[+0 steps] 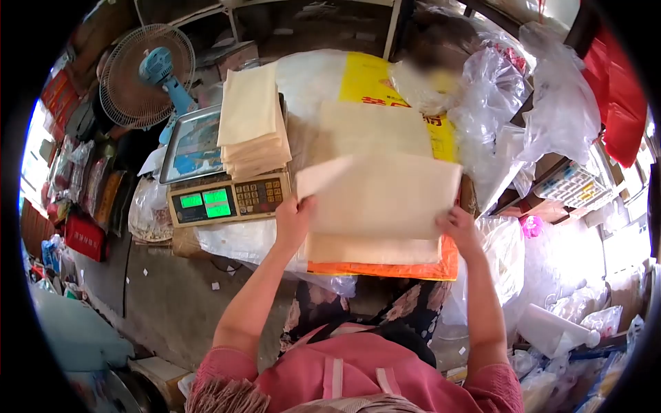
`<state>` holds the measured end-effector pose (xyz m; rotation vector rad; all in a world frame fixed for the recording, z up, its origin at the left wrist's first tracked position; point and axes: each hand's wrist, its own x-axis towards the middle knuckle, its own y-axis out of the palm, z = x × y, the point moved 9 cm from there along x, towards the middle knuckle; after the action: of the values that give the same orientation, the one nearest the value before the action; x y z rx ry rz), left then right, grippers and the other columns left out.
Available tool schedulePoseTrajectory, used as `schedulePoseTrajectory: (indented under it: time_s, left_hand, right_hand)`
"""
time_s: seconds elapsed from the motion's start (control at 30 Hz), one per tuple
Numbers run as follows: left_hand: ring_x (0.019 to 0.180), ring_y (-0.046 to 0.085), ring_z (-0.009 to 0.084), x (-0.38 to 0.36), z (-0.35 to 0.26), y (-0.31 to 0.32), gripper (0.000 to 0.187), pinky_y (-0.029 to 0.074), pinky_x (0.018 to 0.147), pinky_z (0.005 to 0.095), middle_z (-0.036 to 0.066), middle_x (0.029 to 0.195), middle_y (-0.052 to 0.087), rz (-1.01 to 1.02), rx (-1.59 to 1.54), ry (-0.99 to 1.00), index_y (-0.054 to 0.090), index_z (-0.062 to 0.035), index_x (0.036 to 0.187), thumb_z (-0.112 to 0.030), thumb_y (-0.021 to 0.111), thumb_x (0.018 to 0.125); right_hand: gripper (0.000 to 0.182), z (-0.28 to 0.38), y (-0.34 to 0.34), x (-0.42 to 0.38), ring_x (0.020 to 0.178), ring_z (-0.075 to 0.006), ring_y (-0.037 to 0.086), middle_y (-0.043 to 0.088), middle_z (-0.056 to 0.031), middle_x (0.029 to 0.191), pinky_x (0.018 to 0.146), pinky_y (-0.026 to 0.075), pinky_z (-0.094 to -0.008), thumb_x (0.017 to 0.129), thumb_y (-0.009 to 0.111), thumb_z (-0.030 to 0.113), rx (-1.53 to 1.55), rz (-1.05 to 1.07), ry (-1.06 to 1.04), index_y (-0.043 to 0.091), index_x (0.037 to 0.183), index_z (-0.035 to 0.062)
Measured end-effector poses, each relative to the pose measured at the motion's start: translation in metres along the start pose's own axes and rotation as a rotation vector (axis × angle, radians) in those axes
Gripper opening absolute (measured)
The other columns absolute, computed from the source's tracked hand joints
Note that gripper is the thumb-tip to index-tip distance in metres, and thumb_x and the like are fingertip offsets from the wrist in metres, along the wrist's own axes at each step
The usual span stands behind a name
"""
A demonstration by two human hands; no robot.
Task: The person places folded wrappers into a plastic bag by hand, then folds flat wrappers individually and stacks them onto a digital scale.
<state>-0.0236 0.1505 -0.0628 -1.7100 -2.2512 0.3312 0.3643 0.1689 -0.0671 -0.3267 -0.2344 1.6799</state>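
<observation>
My left hand (pixel 295 221) is closed on the left edge of a large, thin cream sheet (pixel 385 199). At the opposite edge, my right hand (pixel 457 228) pinches the same sheet, slightly blurred. The sheet's left part folds over toward the middle. It lies over a pile of similar cream sheets (pixel 375 127), which shows beyond it and along its near side. Under the pile, an orange and yellow printed plastic sack (pixel 385 270) covers the work surface. To the left, a stack of folded cream sheets (pixel 249 124) rests on the digital scale (pixel 261 195).
The scale's metal tray (pixel 189 148) has its lit green display in front. A fan (pixel 148 76) stands at the far left. Clear plastic bags (pixel 485 82) crowd the right side, with a white basket (pixel 571 184) beyond. Paper scraps (pixel 215 286) dot the floor.
</observation>
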Motion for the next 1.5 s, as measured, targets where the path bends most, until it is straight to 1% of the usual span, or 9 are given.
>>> schedulePoseTrajectory:
  time_s: [0.13,0.3,0.63,0.8,0.97,1.13,1.27,1.37,1.5]
  left_hand:
    - [0.108,0.052,0.0300,-0.024,-0.073,0.019,0.041,0.043,0.090,0.0419,0.015,0.112,0.056,-0.331,0.540,0.687,0.054,-0.0052,0.117,-0.018,0.066,0.080]
    - [0.121,0.041,0.0346,-0.037,-0.016,0.087,0.049,0.031,0.103,0.0496,0.014,0.128,0.047,0.165,0.742,0.660,0.054,-0.0063,0.118,-0.026,0.068,0.076]
    - [0.094,0.061,0.0274,-0.014,-0.013,0.037,0.027,0.038,0.092,0.0434,0.011,0.096,0.064,0.046,0.876,0.635,0.060,-0.0052,0.096,-0.009,0.063,0.069]
    - [0.101,0.058,0.0287,-0.055,-0.116,0.023,0.040,0.042,0.094,0.0392,0.014,0.105,0.060,-0.081,0.486,0.860,0.057,-0.0033,0.105,0.003,0.069,0.067]
    - [0.125,0.039,0.0247,-0.015,0.013,-0.001,0.068,0.029,0.108,0.0353,0.014,0.132,0.040,-0.125,-0.339,0.225,0.027,0.0007,0.135,-0.001,0.066,0.079]
    - [0.121,0.043,0.0246,-0.049,0.018,0.021,0.066,0.033,0.101,0.0360,0.016,0.138,0.038,0.310,0.188,0.790,0.035,-0.0020,0.133,-0.015,0.068,0.078]
    - [0.116,0.045,0.0330,-0.038,0.051,0.038,0.066,0.033,0.101,0.0438,0.019,0.136,0.039,0.588,0.126,-0.268,0.042,-0.0038,0.129,-0.019,0.071,0.071]
    - [0.118,0.042,0.0375,-0.031,0.002,0.027,0.066,0.031,0.102,0.0486,0.018,0.134,0.042,-0.025,0.546,0.381,0.047,-0.0047,0.126,-0.023,0.072,0.068]
    - [0.124,0.037,0.0417,-0.054,-0.005,0.076,0.066,0.032,0.104,0.0480,0.020,0.137,0.038,0.293,0.852,0.727,0.042,-0.0061,0.133,-0.024,0.067,0.074]
  right_hand:
    - [0.028,-0.026,0.006,0.058,0.072,-0.0188,0.061,0.066,-0.0095,0.082,0.065,0.048,-0.0300,0.080,0.067,0.012,-0.104,-0.296,-0.010,0.059,0.103,-0.0017]
    - [0.051,-0.006,0.016,0.067,0.088,-0.0400,0.060,0.061,-0.0222,0.103,0.077,0.049,-0.0446,0.079,0.067,0.022,-0.707,-0.466,-0.146,0.048,0.123,0.0022]
    - [0.047,0.030,0.117,0.028,0.133,-0.0305,0.031,0.038,-0.0173,0.140,0.106,0.025,-0.0529,0.091,0.050,0.022,-0.986,-0.096,-0.350,0.040,0.134,0.0071]
    - [0.039,0.134,0.152,-0.010,0.114,-0.0312,0.050,0.055,-0.0142,0.121,0.101,0.033,-0.0520,0.082,0.052,0.006,-0.754,-0.009,-0.647,0.052,0.121,0.0053]
    - [0.039,0.182,0.111,-0.074,0.105,-0.0294,0.057,0.063,-0.0108,0.108,0.096,0.041,-0.0444,0.068,0.053,-0.007,-0.569,-0.052,-1.080,0.061,0.103,0.0070]
    - [0.030,0.046,0.092,-0.053,0.102,-0.0238,0.059,0.064,-0.0098,0.103,0.085,0.047,-0.0365,0.072,0.061,-0.003,-0.264,0.165,-0.605,0.062,0.101,0.0042]
    - [0.029,-0.039,0.071,-0.015,0.087,-0.0172,0.062,0.066,-0.0115,0.091,0.074,0.050,-0.0282,0.080,0.068,0.011,-0.058,0.001,0.097,0.061,0.106,0.0018]
    - [0.043,-0.022,0.069,-0.001,0.091,-0.0290,0.062,0.063,-0.0151,0.104,0.079,0.050,-0.0352,0.079,0.069,0.013,-0.406,-0.073,0.174,0.055,0.118,0.0033]
    - [0.066,0.050,0.081,-0.010,0.118,-0.0373,0.047,0.041,-0.0179,0.138,0.095,0.042,-0.0411,0.078,0.070,0.025,-0.813,-0.221,-0.353,0.040,0.136,0.0087]
